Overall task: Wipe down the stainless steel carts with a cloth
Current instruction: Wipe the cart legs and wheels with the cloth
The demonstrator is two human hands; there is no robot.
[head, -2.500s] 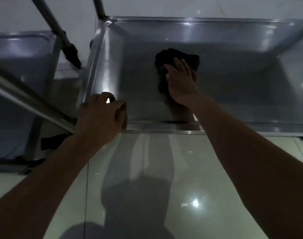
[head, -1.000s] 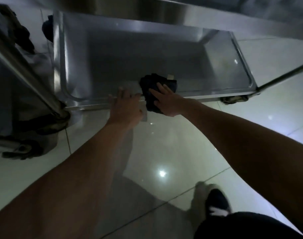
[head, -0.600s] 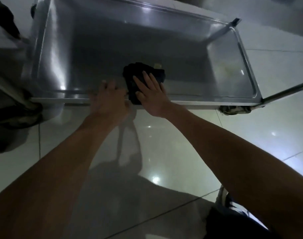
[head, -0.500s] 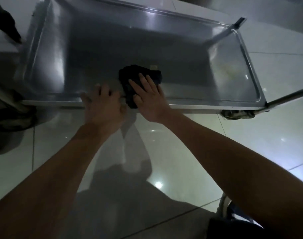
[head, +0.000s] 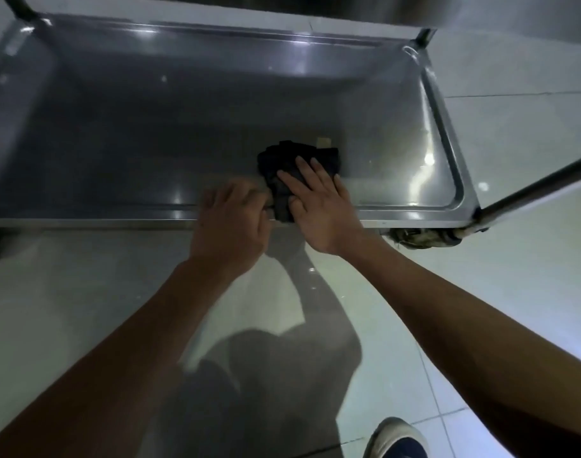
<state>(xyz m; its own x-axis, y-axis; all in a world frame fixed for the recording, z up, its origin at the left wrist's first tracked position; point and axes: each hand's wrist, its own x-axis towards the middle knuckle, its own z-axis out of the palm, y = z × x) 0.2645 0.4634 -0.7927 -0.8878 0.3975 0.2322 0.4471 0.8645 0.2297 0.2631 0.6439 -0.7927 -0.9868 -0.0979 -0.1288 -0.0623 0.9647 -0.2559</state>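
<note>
The stainless steel cart's low shelf (head: 150, 127) fills the upper part of the head view. A dark crumpled cloth (head: 289, 163) lies on the shelf by its near rim, right of centre. My right hand (head: 318, 206) presses flat on the cloth with fingers straight and spread. My left hand (head: 233, 223) rests just left of it on the near rim (head: 84, 221), fingers bent over the edge. A small pale tag shows at the cloth's far edge.
A cart upright (head: 530, 190) slants out from the shelf's near right corner, with a dirty caster (head: 424, 239) under it. Glossy pale floor tiles (head: 84, 309) lie below. My shoe (head: 394, 438) stands at the bottom right.
Both hands and the cloth have slid to the right along the shelf's near edge. The view has shifted, so more of the shelf's left part shows.
</note>
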